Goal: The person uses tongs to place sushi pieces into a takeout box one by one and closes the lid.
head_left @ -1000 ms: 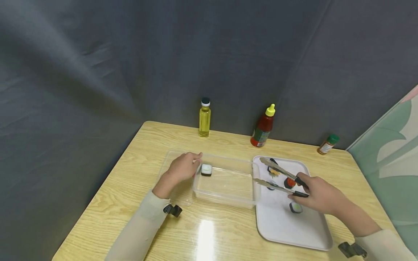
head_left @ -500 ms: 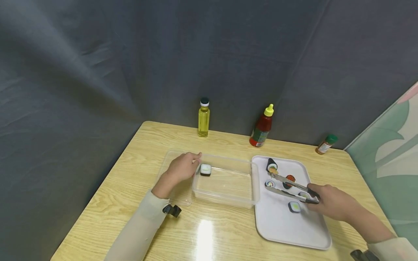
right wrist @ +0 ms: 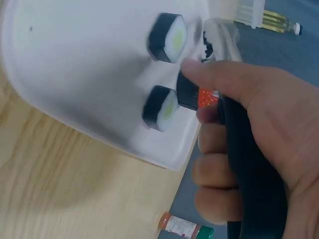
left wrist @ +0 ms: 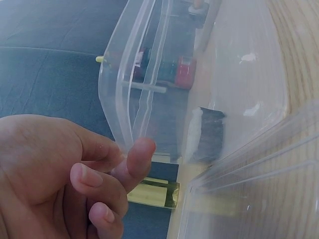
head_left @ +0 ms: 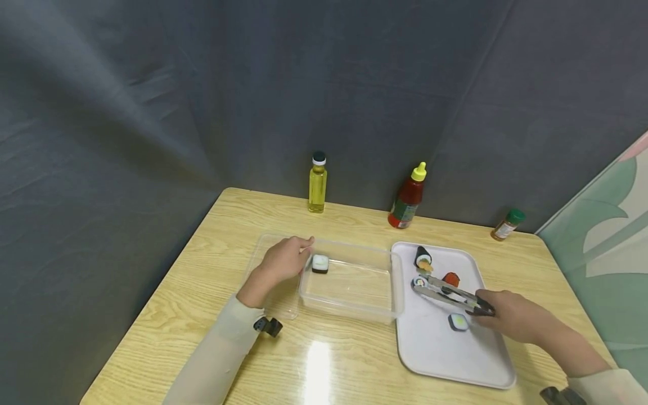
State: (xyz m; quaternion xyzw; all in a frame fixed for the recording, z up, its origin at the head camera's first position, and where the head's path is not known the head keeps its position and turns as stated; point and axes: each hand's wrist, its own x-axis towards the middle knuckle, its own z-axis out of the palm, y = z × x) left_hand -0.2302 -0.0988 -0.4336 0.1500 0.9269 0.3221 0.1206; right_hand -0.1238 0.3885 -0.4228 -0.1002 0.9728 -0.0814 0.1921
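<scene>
The right hand [head_left: 511, 319] grips slim metal tongs with black handles [head_left: 448, 294], fingers curled tight, tips nearly closed beside a small seaweed-wrapped sushi roll [head_left: 419, 283] at ten o'clock on the pale grey plastic tray [head_left: 455, 360]. That roll looks light, soft and crushable; best pinched gently across its dark sides. The left hand [head_left: 283, 260], fingers loosely curled, holds the nine o'clock rim of the clear plastic container [head_left: 349, 289] on the wooden surface [head_left: 202, 292].

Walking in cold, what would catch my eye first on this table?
Probably the metal tongs in the right hand, reaching over the sushi pieces on the white tray. Next, the clear plastic box at the table's middle, one sushi piece in its far left corner, the left hand holding its rim.
</scene>
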